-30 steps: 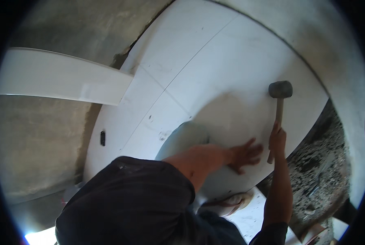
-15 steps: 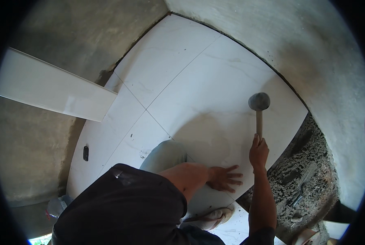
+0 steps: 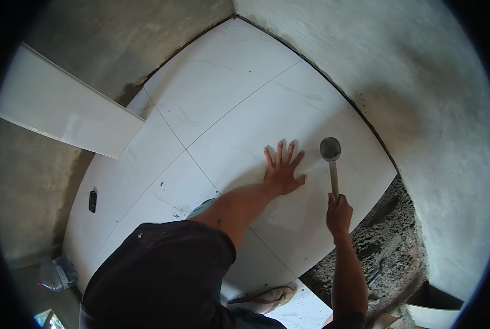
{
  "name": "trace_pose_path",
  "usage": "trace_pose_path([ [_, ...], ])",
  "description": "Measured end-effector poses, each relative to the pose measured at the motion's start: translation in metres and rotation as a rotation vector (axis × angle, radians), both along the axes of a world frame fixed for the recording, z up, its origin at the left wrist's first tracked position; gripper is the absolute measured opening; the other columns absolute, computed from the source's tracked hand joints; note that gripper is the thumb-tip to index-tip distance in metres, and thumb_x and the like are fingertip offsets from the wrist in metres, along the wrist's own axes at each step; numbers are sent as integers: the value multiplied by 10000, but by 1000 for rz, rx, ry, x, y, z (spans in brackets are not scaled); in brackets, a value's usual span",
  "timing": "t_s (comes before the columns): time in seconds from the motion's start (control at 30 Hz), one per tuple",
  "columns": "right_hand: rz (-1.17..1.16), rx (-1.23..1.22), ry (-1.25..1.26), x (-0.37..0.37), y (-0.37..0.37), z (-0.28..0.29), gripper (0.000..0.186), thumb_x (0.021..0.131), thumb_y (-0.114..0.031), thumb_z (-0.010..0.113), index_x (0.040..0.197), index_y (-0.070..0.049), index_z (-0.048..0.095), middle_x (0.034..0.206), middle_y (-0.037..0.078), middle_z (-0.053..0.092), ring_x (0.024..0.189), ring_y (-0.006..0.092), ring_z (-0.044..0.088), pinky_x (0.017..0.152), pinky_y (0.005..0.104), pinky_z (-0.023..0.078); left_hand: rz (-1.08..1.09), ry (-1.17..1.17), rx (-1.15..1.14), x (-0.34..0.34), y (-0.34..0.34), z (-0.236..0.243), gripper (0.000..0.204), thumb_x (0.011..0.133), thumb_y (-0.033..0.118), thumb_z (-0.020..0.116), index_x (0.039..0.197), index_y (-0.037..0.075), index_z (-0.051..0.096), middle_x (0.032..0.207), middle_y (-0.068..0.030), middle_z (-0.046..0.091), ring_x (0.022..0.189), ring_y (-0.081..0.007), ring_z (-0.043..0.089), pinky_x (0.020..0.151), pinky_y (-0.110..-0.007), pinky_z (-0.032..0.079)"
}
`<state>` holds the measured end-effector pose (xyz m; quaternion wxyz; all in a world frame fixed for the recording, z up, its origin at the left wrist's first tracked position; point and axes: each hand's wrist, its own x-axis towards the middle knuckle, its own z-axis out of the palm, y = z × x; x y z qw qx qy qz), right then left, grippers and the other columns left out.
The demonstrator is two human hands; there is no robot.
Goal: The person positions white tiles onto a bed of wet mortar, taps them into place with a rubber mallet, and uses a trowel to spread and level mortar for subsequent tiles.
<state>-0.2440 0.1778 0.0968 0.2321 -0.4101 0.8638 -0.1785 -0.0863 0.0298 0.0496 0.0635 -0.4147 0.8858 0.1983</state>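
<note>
tapping down a freshly laid floor tile: left hand pressed flat on the white tile, fingers spread, holding nothing. right hand wrapped tight around the handle of a rubber mallet, head raised just above the tile, a little to the right of the spread fingers. tile lying at the edge of the laid area, next to the bare mortar bed (grey, rough, not yet covered).

probably mid-levelling, judging by the pose. next blow calling for a light, square strike near the flat palm, well off the fingers, so as not to crack the tile.

counted: 1 mallet, 2 hands, 1 loose tile strip leaning at the left wall, 1 small dark object on the tiles, about 5 tiles laid.
</note>
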Motion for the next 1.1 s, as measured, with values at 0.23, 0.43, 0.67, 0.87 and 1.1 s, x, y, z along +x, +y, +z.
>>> trace_pose_path([
  [0.23, -136, 17, 4, 19, -18, -4, 359, 982, -342, 465, 909, 7, 507, 726, 262, 600, 697, 479, 591, 606, 529, 436, 98, 95, -78, -11, -35, -24, 759, 911, 518, 393, 1515, 122, 163, 1591, -117, 42, 1462, -344, -45, 1101, -663, -33],
  [0.43, -182, -26, -17, 25, -26, -3, 402, 993, -357, 423, 911, 28, 509, 736, 286, 597, 748, 499, 588, 633, 548, 423, 103, 91, -52, -10, -39, -22, 749, 914, 512, 388, 1512, 118, 171, 1590, -112, 59, 1462, -345, -29, 1106, -659, -18],
  [0.67, -213, 165, 63, 0, -4, -8, 449, 991, -395, 421, 926, 35, 536, 779, 307, 613, 808, 499, 601, 679, 552, 452, -77, 96, -112, 8, -83, -41, 768, 897, 618, 368, 1514, 187, 216, 1594, -91, 91, 1473, -270, 9, 1129, -600, -27],
  [0.87, -272, 525, 147, -16, 154, 67, 490, 958, -445, 438, 912, 27, 563, 831, 307, 627, 823, 486, 610, 717, 549, 458, 417, -122, -336, 78, -145, -60, 797, 875, 639, 416, 1525, 273, 137, 1601, -48, 43, 1459, -360, 6, 1100, -655, 6],
  [1.1, -752, 385, 116, 127, 396, 52, 433, 920, -403, 567, 810, 15, 546, 681, 253, 612, 675, 474, 611, 590, 495, 472, 610, -204, -288, 205, -116, -67, 707, 944, 540, 357, 1527, 202, 142, 1598, -34, 99, 1467, -275, 57, 1148, -544, 37],
])
